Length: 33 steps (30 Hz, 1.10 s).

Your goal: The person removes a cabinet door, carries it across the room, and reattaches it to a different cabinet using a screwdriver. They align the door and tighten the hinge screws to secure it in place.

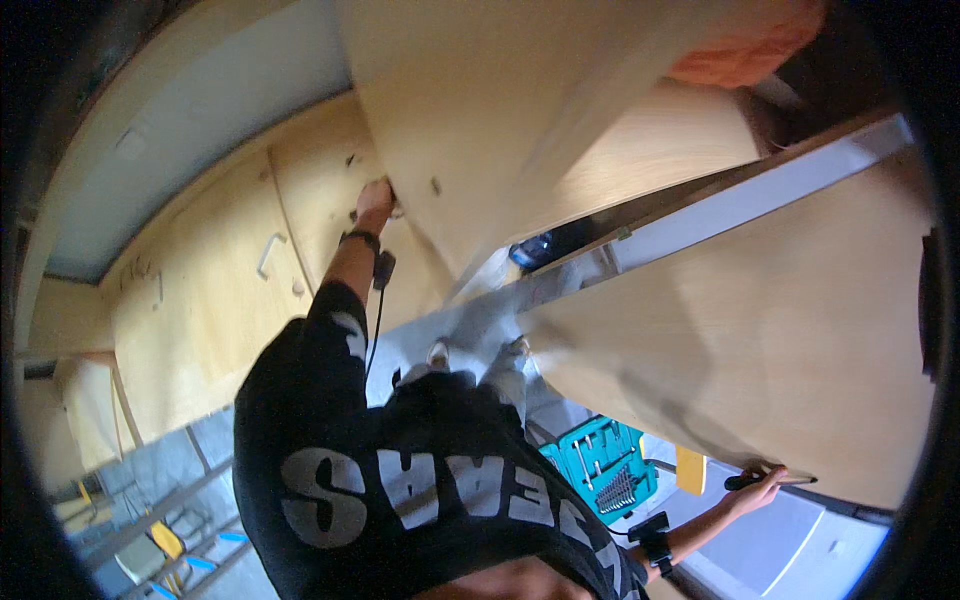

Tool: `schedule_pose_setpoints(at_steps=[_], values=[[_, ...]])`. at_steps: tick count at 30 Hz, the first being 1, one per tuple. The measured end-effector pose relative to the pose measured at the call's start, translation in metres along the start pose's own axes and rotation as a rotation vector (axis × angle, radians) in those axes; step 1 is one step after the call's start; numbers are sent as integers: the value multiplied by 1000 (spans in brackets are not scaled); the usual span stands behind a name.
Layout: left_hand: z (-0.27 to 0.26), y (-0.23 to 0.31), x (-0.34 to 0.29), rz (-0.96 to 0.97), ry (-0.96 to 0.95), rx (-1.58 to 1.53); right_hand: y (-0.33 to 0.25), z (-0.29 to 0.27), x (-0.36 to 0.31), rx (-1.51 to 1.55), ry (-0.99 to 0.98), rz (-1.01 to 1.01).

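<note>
My left hand [374, 200] is closed and raised against the pale wooden cabinet front, beside the near edge of an open wooden door [450, 120]. What its fingers grip is too blurred to make out. Down at the right, my right hand [757, 493] is closed around a slim black-handled tool [742, 481] that looks like a screwdriver. That hand is beside the lower edge of another wooden panel [780, 330]. Small dark holes or fittings show in the wood around my left hand.
A green tool case [603, 465] with sockets and wrenches lies open below the right panel. A metal handle [268, 255] sticks out from the cabinet door at left. Orange cloth [745, 50] rests on the upper right shelf. Stools [165, 540] stand at lower left.
</note>
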<state>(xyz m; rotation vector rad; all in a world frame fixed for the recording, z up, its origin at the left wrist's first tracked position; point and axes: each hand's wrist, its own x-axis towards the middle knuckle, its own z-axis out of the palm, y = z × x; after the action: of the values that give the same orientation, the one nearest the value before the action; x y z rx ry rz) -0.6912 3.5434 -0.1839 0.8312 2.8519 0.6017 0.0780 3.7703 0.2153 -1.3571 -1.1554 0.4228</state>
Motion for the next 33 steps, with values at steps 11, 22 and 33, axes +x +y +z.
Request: schedule_pose_setpoints(at_steps=[11, 22, 33], values=[[42, -32, 12, 59, 29, -474, 8, 2, -1, 61, -54, 0], [-103, -16, -43, 96, -560, -142, 14, 2, 3, 122, -104, -52], [-121, 172, -242, 948, -1270, -110, 12, 5, 5, 83, -52, -39]])
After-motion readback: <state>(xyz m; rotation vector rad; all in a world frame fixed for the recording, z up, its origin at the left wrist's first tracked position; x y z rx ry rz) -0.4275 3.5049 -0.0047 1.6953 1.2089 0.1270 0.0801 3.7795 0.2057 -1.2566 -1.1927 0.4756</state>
